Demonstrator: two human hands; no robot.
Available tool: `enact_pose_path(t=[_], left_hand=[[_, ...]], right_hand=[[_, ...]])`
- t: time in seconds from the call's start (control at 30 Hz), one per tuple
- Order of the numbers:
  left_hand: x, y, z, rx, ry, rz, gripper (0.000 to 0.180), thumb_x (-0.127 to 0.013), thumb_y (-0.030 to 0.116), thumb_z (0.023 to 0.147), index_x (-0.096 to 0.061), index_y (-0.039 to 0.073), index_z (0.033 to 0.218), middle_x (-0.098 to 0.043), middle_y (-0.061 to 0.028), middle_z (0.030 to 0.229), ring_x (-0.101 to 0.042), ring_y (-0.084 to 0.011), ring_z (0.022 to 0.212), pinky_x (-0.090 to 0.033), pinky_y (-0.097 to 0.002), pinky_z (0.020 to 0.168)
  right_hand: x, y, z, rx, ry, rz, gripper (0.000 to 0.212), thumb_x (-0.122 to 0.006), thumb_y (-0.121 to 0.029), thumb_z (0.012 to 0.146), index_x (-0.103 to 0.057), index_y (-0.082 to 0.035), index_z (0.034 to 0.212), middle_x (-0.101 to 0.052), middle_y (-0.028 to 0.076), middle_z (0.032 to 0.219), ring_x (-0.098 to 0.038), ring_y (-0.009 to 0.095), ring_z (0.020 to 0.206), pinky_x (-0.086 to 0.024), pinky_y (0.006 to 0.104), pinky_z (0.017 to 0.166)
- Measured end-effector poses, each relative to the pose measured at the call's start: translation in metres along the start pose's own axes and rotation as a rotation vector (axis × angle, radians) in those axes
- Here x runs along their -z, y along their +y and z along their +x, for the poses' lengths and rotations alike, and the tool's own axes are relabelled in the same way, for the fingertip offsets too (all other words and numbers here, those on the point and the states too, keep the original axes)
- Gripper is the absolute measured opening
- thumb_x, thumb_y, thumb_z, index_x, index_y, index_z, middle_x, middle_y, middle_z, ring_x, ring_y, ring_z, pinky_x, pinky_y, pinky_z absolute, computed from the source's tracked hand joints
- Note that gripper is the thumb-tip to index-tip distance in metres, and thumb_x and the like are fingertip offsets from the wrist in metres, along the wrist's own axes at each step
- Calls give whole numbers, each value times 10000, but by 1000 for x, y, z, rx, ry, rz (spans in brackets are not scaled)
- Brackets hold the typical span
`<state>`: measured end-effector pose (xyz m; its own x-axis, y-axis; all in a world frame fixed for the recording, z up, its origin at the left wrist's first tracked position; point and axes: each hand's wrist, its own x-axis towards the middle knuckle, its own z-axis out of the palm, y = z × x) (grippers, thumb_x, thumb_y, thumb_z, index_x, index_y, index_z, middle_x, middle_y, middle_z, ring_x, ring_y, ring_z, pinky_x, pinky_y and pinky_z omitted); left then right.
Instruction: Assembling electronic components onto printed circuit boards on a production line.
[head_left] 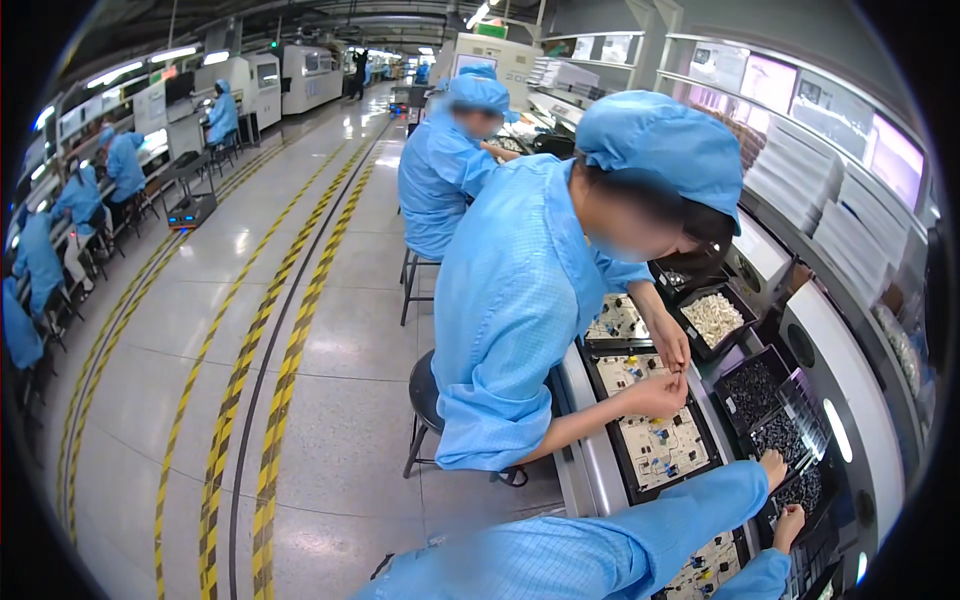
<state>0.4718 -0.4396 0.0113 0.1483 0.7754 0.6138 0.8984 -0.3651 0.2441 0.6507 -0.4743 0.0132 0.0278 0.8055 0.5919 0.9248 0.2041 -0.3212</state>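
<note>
My left hand (773,468), at the end of a blue sleeve, is at the near side of a black bin of small black parts (778,436). Its fingers are curled, and anything in them is too small to make out. Just nearer, my right hand (789,524) is beside another heap of black parts (801,489), fingers pinched together; what they hold cannot be made out. Under my left sleeve lies a cream circuit board (712,566) with small components, partly hidden by my arms.
A co-worker in blue leans over circuit boards (660,448) on the line, both hands (665,388) together. Beyond stand a bin of white parts (712,320) and another of black parts (750,390). A stool (425,392) and striped floor tape (290,440) lie left.
</note>
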Motion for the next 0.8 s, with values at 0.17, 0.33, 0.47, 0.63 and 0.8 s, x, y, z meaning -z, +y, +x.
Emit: enact_pose_path(t=[0.17,0.33,0.47,0.63,0.8], left_hand=[[-53,-10,-2,-131,336,181,127,-565,244,679,-659,161,656,-597,-27,740,-533,-233,794,-357,-416,729],[-32,-11,-19,-260,258,250,147,-556,236,695,-672,145,687,-596,-27,752,-530,-232,806,-350,-415,742],[-5,0,-33,-308,72,312,247,-515,193,821,-715,65,891,-598,-70,896,-519,-234,934,-349,-375,825],[8,-12,-32,-240,27,214,247,-509,212,815,-702,89,908,-565,-51,901,-485,-225,928,-344,-354,799],[11,-4,-34,-276,11,356,253,-491,215,826,-685,91,930,-508,-48,919,-444,-211,923,-322,-342,811]], right_hand=[[-3,-22,4,2,27,54,116,-669,51,655,-598,20,742,-601,161,718,-607,291,689,-480,370,659],[-6,-14,1,-1,1,13,119,-689,50,640,-622,4,728,-609,133,682,-612,243,645,-485,339,623],[3,-6,-5,-8,61,35,95,-684,47,613,-633,0,677,-614,129,651,-619,226,612,-488,327,603],[2,-28,-4,-4,40,61,105,-665,65,582,-619,23,667,-605,146,625,-623,240,595,-486,326,584],[17,-49,-13,-92,32,49,84,-677,61,606,-627,36,669,-624,158,624,-646,240,595,-497,331,572]])
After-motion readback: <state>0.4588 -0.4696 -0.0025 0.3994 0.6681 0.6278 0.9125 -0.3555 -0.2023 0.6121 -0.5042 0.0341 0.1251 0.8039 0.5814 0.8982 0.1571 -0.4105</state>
